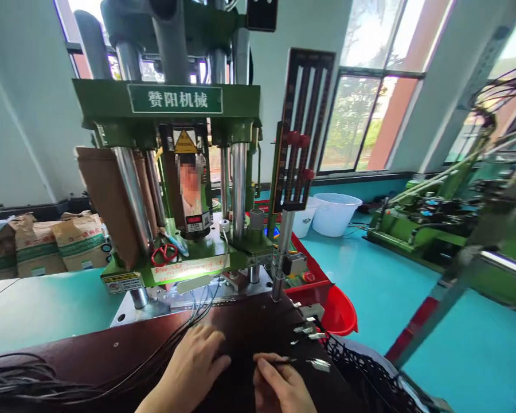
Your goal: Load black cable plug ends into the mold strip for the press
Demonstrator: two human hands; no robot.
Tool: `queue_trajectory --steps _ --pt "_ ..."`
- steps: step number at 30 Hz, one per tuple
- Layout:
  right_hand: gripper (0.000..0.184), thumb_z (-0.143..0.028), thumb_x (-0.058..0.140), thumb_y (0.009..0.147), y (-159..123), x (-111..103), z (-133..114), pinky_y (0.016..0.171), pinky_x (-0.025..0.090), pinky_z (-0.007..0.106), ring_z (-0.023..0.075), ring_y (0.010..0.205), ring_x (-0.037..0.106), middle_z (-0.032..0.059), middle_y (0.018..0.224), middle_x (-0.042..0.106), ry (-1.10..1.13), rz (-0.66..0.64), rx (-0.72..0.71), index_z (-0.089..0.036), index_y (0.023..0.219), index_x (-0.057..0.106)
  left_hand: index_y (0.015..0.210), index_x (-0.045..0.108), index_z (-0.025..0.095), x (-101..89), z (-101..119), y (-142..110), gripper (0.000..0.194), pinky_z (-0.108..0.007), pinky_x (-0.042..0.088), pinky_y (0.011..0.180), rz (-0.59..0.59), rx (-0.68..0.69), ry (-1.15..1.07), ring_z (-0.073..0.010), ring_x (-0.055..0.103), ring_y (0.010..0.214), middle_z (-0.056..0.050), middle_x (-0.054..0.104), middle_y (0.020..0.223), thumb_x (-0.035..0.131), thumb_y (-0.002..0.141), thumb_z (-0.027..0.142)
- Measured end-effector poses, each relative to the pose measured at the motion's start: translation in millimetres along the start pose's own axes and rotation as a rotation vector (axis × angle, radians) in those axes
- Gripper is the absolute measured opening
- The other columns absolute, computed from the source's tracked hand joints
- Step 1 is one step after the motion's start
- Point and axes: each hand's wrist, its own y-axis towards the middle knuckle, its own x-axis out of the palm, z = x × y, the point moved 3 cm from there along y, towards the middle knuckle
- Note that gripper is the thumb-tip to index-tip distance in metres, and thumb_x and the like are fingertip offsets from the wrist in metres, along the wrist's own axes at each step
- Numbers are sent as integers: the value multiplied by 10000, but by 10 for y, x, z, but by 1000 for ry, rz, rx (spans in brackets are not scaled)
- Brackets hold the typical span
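Observation:
My left hand [189, 367] lies curled on the dark bench top [241, 321], over a bundle of thin black cables [38, 378] that runs off to the left. I cannot tell whether its fingers grip them. My right hand [279, 384] pinches a thin black wire [279, 361] with a small metal tip. Just beyond that hand, several small metal terminals [305, 330] lie near the bench's right edge, and a larger one [319, 364] sits beside the fingertips.
A green vertical press [176, 100] with steel columns stands directly ahead, with red scissors [164, 253] on its base. A red basin [339, 310] and white bucket [333, 213] sit to the right. Paper sacks [79, 241] are stacked left; another green machine [425, 223] stands right.

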Motion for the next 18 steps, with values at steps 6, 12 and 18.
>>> queue_trajectory --steps 6,12,18 --pt "588 -581 603 509 222 105 -76 282 329 181 71 319 431 -63 499 524 -101 -31 39 -156 868 412 1127 490 99 332 -42 75 432 -369 364 900 -223 -135 82 -263 473 1082 -156 506 1186 476 714 223" --pt "422 -395 450 633 176 89 -88 337 252 177 57 322 383 -48 456 496 -471 -244 -48 -88 922 440 906 590 170 346 -112 178 253 -341 416 783 -263 -2 97 -242 571 895 -91 634 937 389 760 216" --pt "211 -281 516 683 113 52 17 482 293 208 87 519 469 26 588 551 -503 -272 -139 -93 725 604 642 544 181 44 -159 141 217 -201 392 642 -94 -5 -373 -137 507 697 5 574 714 475 741 361"
